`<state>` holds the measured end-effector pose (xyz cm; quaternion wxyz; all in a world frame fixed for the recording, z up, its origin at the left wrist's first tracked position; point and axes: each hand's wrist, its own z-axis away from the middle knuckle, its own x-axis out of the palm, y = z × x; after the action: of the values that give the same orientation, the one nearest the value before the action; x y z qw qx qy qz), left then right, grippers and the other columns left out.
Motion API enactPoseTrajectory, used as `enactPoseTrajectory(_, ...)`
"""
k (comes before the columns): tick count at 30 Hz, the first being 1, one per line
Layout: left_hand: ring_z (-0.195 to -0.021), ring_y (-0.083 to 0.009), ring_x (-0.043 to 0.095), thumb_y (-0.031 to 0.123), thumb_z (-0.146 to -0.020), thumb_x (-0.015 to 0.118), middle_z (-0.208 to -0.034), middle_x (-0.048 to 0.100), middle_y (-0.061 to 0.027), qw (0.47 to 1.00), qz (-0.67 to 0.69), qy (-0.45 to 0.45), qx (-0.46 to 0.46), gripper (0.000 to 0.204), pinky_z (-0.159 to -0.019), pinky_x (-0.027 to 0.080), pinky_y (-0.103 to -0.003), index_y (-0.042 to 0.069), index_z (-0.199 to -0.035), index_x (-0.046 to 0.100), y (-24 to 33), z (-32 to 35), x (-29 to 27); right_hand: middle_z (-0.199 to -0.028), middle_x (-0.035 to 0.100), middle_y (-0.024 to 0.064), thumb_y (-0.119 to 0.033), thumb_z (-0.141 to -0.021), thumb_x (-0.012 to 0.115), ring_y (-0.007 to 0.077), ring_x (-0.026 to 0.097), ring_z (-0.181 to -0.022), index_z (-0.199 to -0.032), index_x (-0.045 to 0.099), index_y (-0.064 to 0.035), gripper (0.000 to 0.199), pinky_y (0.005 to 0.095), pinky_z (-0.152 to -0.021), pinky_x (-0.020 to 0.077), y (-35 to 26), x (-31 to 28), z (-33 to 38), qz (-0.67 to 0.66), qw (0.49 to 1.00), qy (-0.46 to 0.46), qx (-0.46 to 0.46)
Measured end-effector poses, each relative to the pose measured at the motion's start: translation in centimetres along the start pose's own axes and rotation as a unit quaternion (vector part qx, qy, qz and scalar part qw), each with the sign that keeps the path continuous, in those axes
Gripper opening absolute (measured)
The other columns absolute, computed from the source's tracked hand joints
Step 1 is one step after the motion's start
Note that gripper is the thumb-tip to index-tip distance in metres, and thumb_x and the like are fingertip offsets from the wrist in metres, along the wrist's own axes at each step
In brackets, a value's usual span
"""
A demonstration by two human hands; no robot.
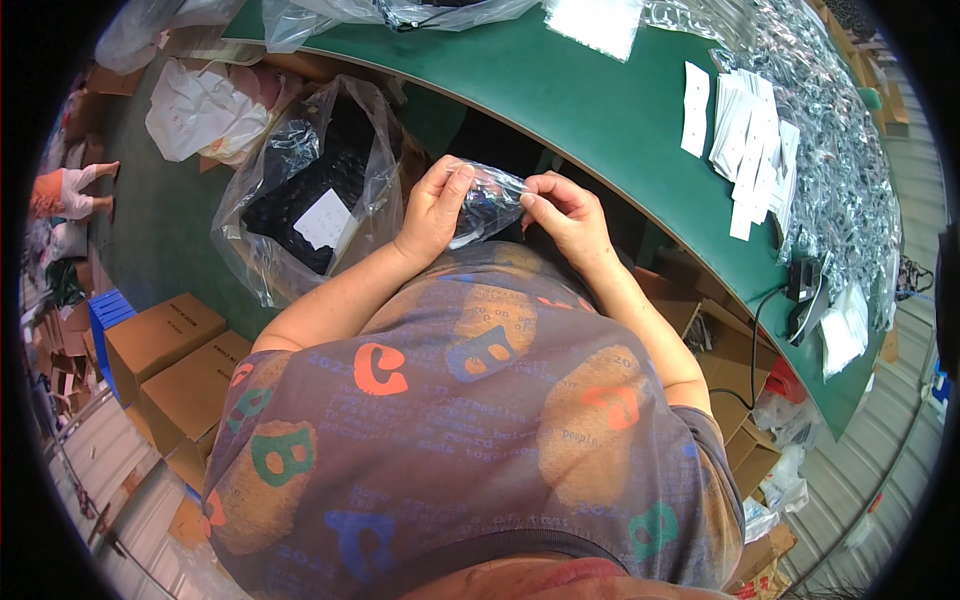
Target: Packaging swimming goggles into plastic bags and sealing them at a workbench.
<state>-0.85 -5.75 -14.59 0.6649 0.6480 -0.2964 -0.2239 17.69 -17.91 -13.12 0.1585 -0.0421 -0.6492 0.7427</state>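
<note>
Small clear pouch (487, 203) with dark parts inside sits between your hands, held close to your body just off the green table (600, 110) edge. Your left hand (432, 210) grips its left end, your right hand (565, 215) pinches the right end, keeping it taut. At nine o'clock, a large open plastic bag (310, 190) of dark pieces stands within reach.
</note>
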Motion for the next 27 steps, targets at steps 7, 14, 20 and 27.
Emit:
enactPoseTrajectory(7, -0.094, -0.0127, 0.065, 0.029, -0.111, 0.046, -0.099, 0.071, -0.0069, 1.0, 0.003, -0.005, 0.005, 0.03, -0.089, 0.052, -0.03, 0.004, -0.103, 0.062, -0.01, 0.01, 0.0, -0.09, 0.063, -0.0024, -0.012, -0.097, 0.07, 0.0059, 0.063, -0.076, -0.101, 0.07, -0.0028, 0.011, 0.0214, -0.063, 0.0494, -0.1, 0.21, 0.05, -0.004, 1.0, 0.002, -0.002)
enactPoseTrajectory(14, -0.094, -0.012, 0.065, 0.028, -0.111, 0.047, -0.1, 0.071, -0.0065, 1.0, 0.003, 0.0, 0.016, 0.029, -0.088, 0.052, -0.029, 0.003, -0.105, 0.062, 0.18, 0.31, 0.05, -0.09, 0.062, -0.0017, -0.013, -0.097, 0.07, 0.0061, 0.061, -0.078, -0.101, 0.069, -0.0028, 0.011, 0.022, -0.067, 0.0495, -0.01, 0.13, -0.02, -0.016, 1.0, -0.015, 0.001)
enactPoseTrajectory(20, -0.093, -0.0103, 0.063, 0.028, -0.11, 0.051, -0.1, 0.07, -0.0045, 1.0, 0.028, 0.0, 0.004, 0.027, -0.087, 0.052, -0.028, 0.004, -0.105, 0.062, -0.13, 0.51, 0.16, -0.088, 0.059, -0.0029, -0.017, -0.094, 0.072, 0.0055, 0.056, -0.078, -0.097, 0.07, -0.0036, 0.013, 0.0213, -0.067, 0.0472, -0.79, 0.46, -0.33, 0.025, 0.999, -0.011, 0.02)
enactPoseTrajectory(27, -0.09, -0.0082, 0.06, 0.026, -0.109, 0.053, -0.097, 0.069, -0.0024, 1.0, 0.024, 0.0, 0.005, 0.025, -0.085, 0.051, -0.027, 0.004, -0.103, 0.062, 0.25, 0.37, 0.3, -0.087, 0.06, -0.0018, -0.014, -0.095, 0.07, 0.0067, 0.058, -0.077, -0.094, 0.07, -0.0012, 0.013, 0.0225, -0.069, 0.0455, -0.65, 0.6, -0.49, 0.046, 0.998, -0.01, -0.032)
